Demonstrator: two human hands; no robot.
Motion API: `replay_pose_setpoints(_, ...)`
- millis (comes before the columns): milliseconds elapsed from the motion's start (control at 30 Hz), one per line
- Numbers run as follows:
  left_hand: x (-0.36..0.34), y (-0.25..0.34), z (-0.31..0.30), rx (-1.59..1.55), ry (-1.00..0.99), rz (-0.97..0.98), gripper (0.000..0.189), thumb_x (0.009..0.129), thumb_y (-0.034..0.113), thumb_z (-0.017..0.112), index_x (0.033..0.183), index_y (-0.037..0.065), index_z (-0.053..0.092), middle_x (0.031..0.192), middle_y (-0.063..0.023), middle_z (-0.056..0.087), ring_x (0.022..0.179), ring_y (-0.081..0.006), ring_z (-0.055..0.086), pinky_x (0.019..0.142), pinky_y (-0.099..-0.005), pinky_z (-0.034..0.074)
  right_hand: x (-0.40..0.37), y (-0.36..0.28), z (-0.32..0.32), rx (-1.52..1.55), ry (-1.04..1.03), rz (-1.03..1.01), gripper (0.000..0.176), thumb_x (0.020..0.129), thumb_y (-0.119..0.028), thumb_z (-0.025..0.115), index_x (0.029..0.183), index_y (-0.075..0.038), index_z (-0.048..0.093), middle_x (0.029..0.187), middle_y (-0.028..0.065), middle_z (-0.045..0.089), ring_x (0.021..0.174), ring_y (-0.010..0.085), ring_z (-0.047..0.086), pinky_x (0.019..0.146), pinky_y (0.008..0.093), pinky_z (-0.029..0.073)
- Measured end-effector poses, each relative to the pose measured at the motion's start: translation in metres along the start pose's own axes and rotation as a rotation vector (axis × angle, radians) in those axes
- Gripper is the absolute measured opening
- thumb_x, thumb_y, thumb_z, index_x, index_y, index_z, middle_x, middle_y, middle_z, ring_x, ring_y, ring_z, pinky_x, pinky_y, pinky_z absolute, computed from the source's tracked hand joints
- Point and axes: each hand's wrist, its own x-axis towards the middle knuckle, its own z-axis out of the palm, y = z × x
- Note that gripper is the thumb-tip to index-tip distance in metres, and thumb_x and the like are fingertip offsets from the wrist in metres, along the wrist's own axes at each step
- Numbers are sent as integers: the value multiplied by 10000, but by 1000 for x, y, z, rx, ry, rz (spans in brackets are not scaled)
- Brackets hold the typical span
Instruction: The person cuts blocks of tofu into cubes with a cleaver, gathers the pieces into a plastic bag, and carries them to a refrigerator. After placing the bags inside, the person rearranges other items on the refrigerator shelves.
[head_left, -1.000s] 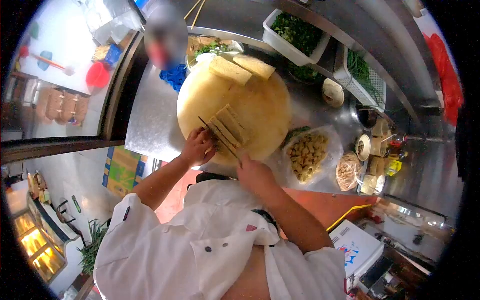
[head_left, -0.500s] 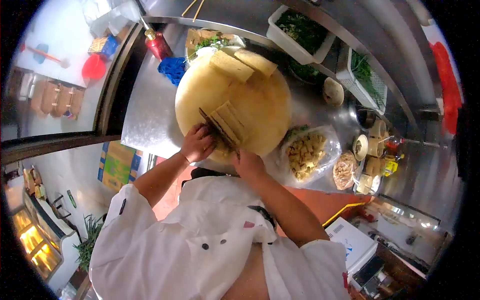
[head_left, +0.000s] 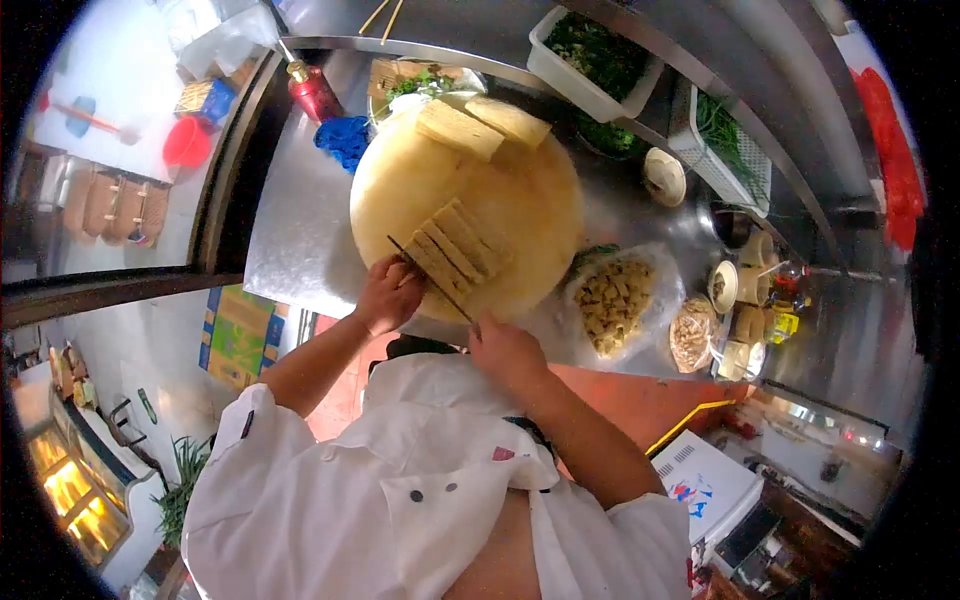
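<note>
A round wooden chopping board (head_left: pixel 540 230) holds a pale yellow block, perhaps tofu (head_left: pixel 460 240), sliced into several long strips. My right hand (head_left: pixel 505 348) is closed round the handle of a kitchen knife (head_left: pixel 430 277) at the board's near edge. The blade stands edge-down and slants across the near-left side of the strips. Beside the blade, my left hand (head_left: pixel 390 296) has its fingers curled against the near end of the block; its fingertips are partly hidden. Two uncut yellow slabs (head_left: pixel 460 130) lie at the far edge of the board.
Right of the board sits a clear bag of cut cubes (head_left: pixel 612 305), with another bag (head_left: pixel 692 335) beyond it. Bowls (head_left: pixel 722 287) and tubs of greens (head_left: pixel 600 60) line the right side. A blue cloth (head_left: pixel 343 142) and red bottle (head_left: pixel 314 92) stand at the back left.
The knife has turned from a tilted blade to a thin, upright line and shifted slightly toward me. More strips show apart on its far side. Both hands have moved only a little.
</note>
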Motion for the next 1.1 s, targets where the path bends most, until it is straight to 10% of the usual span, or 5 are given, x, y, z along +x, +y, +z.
replay_pose_setpoints(667,-6,-10,11,-35,-15,29,288,810,158,769,1084,101,700,1239,-107,639,1221,-371,563,1035,-510,471,45,45,62,257,191,-13,292,992,-317,619,1017,-26,634,891,230,709,845,452,686,744,539,535)
replay_pose_setpoints(867,35,-4,-25,-66,-145,100,736,733,298,837,1385,76,575,1481,-207,482,1412,-409,433,1189,-525,352,-7,50,21,358,302,39,251,997,-263,647,989,-15,615,796,209,687,760,428,674,663,484,525)
replay_pose_setpoints(1100,153,-16,9,94,-772,528,1256,621,615,863,1604,56,316,1657,-246,284,1533,-438,259,1262,-587,160,-48,95,31,426,338,265,396,1033,-386,582,1077,6,615,879,263,704,798,471,689,708,539,555)
